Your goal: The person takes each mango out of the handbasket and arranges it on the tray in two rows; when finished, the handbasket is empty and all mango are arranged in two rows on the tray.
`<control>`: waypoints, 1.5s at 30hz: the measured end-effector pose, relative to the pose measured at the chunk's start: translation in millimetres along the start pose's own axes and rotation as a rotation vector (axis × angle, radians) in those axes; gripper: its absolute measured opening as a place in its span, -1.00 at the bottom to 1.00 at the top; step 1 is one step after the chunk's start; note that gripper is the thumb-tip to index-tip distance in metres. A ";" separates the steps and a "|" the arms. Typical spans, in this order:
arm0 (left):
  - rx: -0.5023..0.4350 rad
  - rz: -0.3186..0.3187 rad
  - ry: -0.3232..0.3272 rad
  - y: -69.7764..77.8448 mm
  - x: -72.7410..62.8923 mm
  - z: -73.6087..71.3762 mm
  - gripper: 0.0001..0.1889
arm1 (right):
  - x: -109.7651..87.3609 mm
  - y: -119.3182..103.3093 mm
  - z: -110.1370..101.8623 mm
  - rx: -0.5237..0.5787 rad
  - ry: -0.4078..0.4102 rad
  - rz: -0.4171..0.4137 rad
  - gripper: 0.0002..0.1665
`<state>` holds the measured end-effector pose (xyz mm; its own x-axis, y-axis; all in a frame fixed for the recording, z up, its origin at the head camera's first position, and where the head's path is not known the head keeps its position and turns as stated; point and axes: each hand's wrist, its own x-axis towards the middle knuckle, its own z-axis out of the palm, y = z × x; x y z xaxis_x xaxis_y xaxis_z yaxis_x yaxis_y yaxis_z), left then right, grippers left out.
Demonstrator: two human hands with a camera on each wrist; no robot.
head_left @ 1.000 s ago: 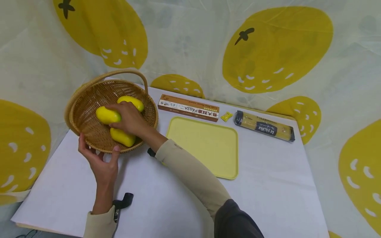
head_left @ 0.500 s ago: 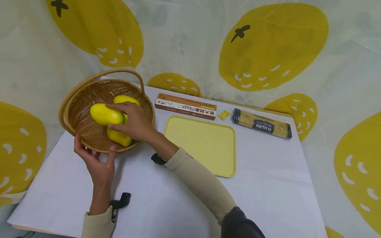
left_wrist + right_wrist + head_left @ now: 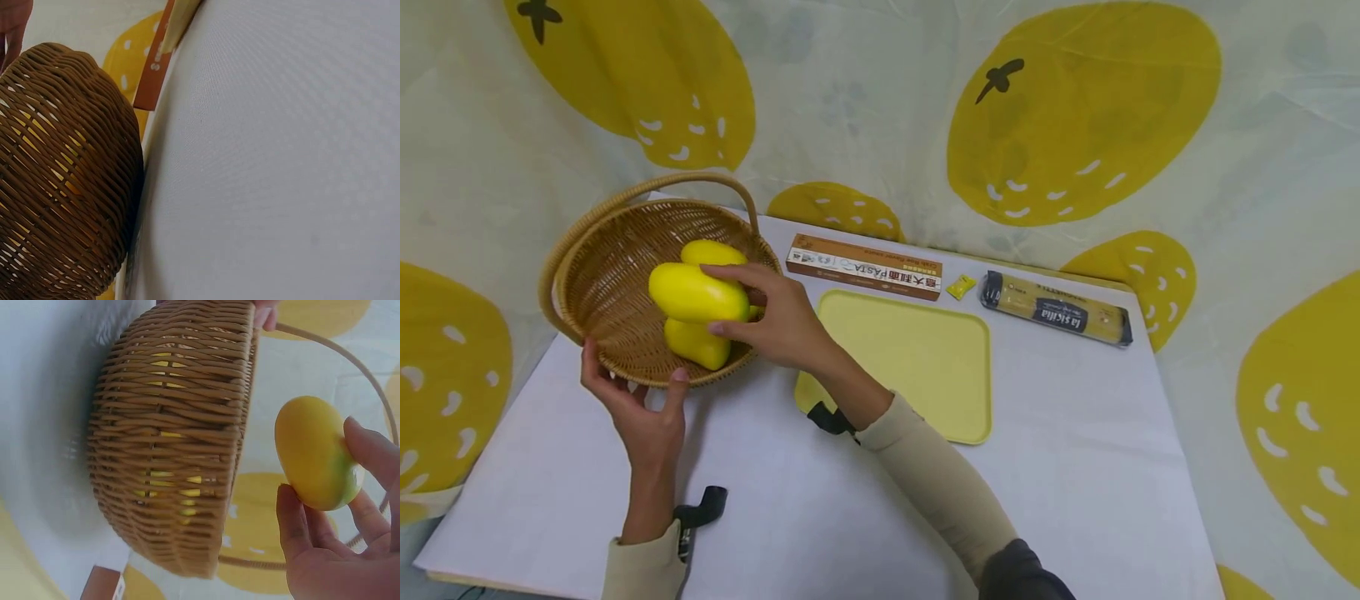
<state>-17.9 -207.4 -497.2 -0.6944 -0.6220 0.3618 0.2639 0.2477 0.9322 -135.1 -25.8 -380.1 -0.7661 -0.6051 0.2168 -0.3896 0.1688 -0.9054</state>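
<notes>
Head view: a yellow fruit (image 3: 698, 293) has been lifted off two other fruits (image 3: 697, 344) in the basket (image 3: 613, 287), pinched by the right hand (image 3: 784, 321) between thumb and fingers; the rim is gripped by the left hand (image 3: 646, 421). Left wrist: yellow is glimpsed through the weave (image 3: 69, 181). Right wrist: the fruit is held clear, seemingly freed.

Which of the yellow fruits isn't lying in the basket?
The green-ended fruit pinched by the right hand: it's above the basket, while the other yellow fruits lie inside.
</notes>
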 end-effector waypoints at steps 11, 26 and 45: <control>-0.021 -0.011 0.009 5.7 -0.3 3.8 0.08 | -29.3 6.6 -33.8 0.083 0.030 0.012 -0.26; -0.009 0.021 -0.010 -1.5 0.6 0.2 0.08 | -58.1 29.2 -87.1 0.196 0.102 0.066 -0.25; -0.013 -0.012 0.018 7.5 0.2 4.7 0.07 | -82.7 104.5 -134.1 0.109 0.179 0.275 -0.29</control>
<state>-19.3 -202.2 -490.2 -0.6858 -0.6380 0.3501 0.2643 0.2299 0.9366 -181.0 146.3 -443.7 -0.9161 -0.4009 0.0111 -0.1065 0.2165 -0.9705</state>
